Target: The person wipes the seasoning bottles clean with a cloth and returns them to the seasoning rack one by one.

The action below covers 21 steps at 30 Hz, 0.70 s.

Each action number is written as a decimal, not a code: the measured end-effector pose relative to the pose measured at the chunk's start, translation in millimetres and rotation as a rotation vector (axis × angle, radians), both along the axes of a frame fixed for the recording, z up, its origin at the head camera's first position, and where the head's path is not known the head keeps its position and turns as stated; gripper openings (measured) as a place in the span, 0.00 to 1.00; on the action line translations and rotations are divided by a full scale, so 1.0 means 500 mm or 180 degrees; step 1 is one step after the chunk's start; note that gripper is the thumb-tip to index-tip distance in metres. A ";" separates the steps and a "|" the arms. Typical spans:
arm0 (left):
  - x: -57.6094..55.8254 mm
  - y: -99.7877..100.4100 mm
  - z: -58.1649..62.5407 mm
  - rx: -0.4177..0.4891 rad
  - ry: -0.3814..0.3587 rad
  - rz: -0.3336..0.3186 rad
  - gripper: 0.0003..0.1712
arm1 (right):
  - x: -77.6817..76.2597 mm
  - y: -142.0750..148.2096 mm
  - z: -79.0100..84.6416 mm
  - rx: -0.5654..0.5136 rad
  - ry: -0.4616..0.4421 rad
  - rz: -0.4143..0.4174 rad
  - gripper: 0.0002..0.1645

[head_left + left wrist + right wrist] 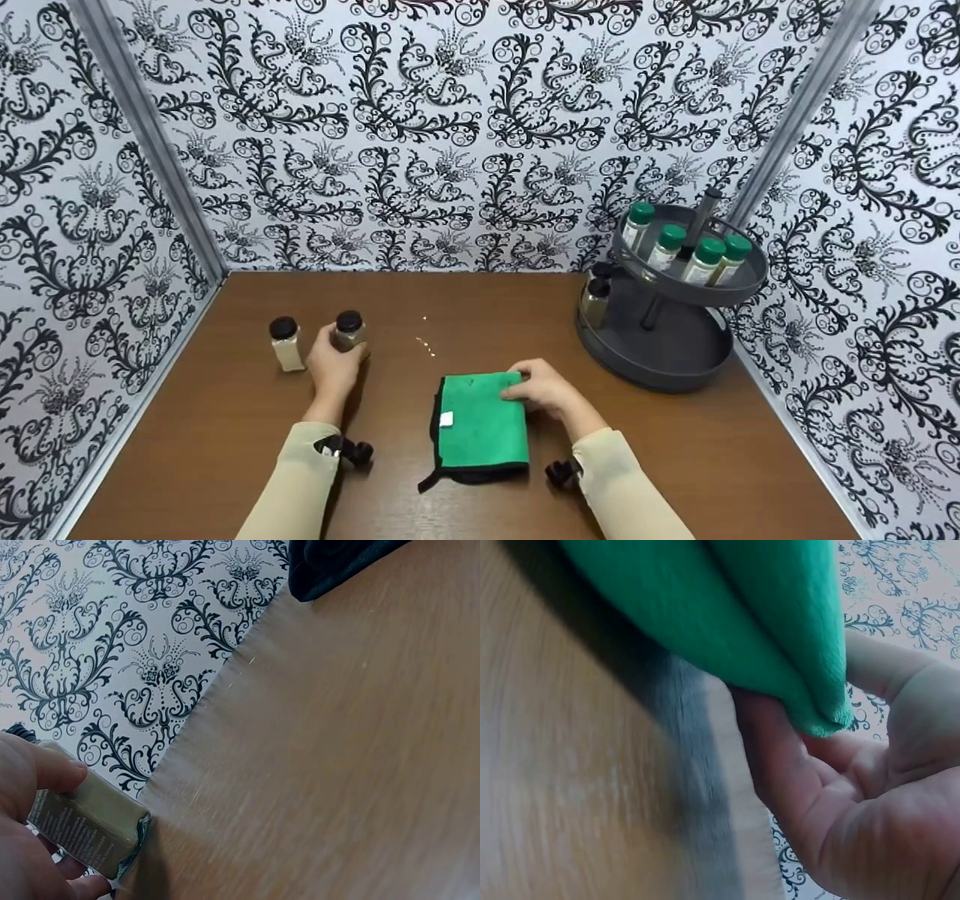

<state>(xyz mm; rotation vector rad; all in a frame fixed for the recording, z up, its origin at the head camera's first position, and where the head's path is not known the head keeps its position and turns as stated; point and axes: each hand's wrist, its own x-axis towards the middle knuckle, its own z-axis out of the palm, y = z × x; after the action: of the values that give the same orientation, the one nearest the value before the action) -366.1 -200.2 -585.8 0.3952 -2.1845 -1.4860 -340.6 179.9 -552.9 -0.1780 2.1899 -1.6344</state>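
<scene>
On the left of the table, my left hand [335, 361] grips a black-capped spice jar [349, 330]. The left wrist view shows fingers and thumb around this clear, squarish jar [97, 821], which bears small print on its side. Another black-capped jar [288, 349], filled with something pale, stands just left of that hand. My right hand [546, 388] pinches the upper right edge of a folded green cloth [484, 424] with black trim and a white tag. In the right wrist view, the cloth [780, 630] hangs folded between thumb and fingers.
At the right stands a dark two-tier turntable rack [667, 367]. Several green-capped jars [703, 261] fill its upper tier; black-capped jars [596, 301] stand on the lower one. Pale crumbs [426, 345] lie mid-table. Patterned walls [450, 150] enclose the back and sides.
</scene>
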 end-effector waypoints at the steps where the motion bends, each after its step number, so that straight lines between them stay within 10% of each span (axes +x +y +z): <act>1: 0.000 0.000 0.000 0.0003 0.0007 0.0005 0.34 | -0.002 0.000 -0.001 -0.0052 -0.0001 -0.0083 0.14; 21: 0.015 0.043 0.043 -0.0044 -0.0031 -0.0333 0.31 | 0.004 0.008 0.059 -0.1128 0.0113 -0.0524 0.07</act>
<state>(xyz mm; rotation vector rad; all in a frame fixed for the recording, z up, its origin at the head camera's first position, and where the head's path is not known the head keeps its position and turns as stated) -358.6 -178.9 -564.4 0.2879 -2.2527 -1.5256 -338.7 183.8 -523.6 -0.1279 1.9663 -2.1192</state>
